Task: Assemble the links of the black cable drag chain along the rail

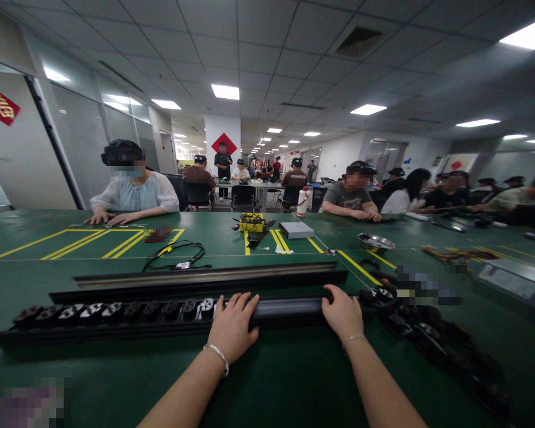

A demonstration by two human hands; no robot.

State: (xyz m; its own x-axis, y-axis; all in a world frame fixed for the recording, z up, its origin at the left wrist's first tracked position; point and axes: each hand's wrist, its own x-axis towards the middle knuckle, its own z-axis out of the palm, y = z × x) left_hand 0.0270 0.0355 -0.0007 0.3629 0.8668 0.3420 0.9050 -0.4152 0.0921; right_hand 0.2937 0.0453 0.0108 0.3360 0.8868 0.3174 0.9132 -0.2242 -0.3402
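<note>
A long black rail (289, 320) lies across the table in front of me. Black and white socket modules (151, 310) sit in a row along its left part, while its right part shows a bare, smooth channel. My left hand (235, 324) is closed across the rail at the right end of the row, fingers over the far side and thumb on the near side; what lies under the palm is hidden. Toward the rail's right end, my right hand (344, 312) grips it with curled fingers. Just behind lies a second black rail (205, 278), untouched.
Many loose black modules (441, 339) lie in a chain to the right. Beyond the rails are a coiled black cable (178, 252), a yellow box (252, 222), a metal bowl (376, 241) and grey metal boxes (296, 229). Co-workers sit along the far table edge.
</note>
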